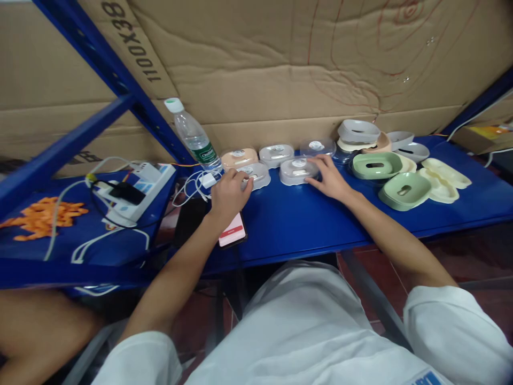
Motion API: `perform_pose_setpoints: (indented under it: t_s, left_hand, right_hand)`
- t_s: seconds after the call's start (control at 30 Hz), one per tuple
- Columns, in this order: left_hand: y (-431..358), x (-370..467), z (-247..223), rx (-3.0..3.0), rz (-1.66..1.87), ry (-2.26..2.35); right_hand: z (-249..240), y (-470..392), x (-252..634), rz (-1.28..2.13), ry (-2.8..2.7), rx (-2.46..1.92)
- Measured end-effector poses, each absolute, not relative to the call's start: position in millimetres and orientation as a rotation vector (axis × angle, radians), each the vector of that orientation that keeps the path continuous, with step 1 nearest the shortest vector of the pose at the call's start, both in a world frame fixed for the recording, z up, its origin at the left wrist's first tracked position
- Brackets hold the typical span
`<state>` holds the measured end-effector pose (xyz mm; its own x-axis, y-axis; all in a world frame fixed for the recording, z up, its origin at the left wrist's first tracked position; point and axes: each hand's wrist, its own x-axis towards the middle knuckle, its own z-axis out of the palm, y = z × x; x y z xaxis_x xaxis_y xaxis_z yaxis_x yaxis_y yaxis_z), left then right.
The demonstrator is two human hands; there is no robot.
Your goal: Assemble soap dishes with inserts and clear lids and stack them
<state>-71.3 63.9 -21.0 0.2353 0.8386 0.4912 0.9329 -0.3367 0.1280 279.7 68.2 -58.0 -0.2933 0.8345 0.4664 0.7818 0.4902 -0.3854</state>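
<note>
Several small lidded oval plastic boxes stand in two rows on the blue shelf (296, 219). My left hand (229, 193) rests its fingers on the near left clear box (256, 174). My right hand (329, 176) lies flat with fingertips against the near right clear box (295, 171). Behind these stand a beige box (239, 158), another clear box (276, 154) and a third clear box (318, 147). Whether either hand grips its box I cannot tell; the fingers only touch.
Green lids (377, 166) and cream trays (444, 176) lie at the right, with stacked grey dishes (358, 131) behind. A water bottle (194, 136), a power strip (140, 187) with cables, a phone (232, 231) and orange bits (42, 216) sit to the left. Cardboard backs the shelf.
</note>
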Motion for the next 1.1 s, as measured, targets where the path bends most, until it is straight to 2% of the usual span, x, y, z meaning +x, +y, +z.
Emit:
perform_pose_setpoints:
  t_s: [0.17, 0.43, 0.57, 0.77, 0.93, 1.1]
  left_hand:
    - [62, -68, -23, -2.389, -0.829, -1.592]
    - [59, -65, -25, -2.627, -0.928, -1.399]
    - [59, -64, -27, -2.669, -0.906, -1.388]
    - [58, -63, -28, -2.675, -0.905, -1.393]
    - [60, -62, -34, -2.715, -0.871, -1.373]
    - [64, -63, -37, -2.748, -0.878, -1.323]
  right_hand:
    - [-45, 56, 258, 0.110, -2.221, -1.174]
    - [-33, 62, 324, -0.214, -1.982, -1.998]
    - [-28, 61, 333, -0.225, -1.997, -1.971]
    - [-23, 62, 338, -0.541, -1.552, -2.189]
    - [-30, 65, 340, -0.281, -1.548, -2.391]
    - [-14, 59, 330, -0.189, -1.502, -2.321]
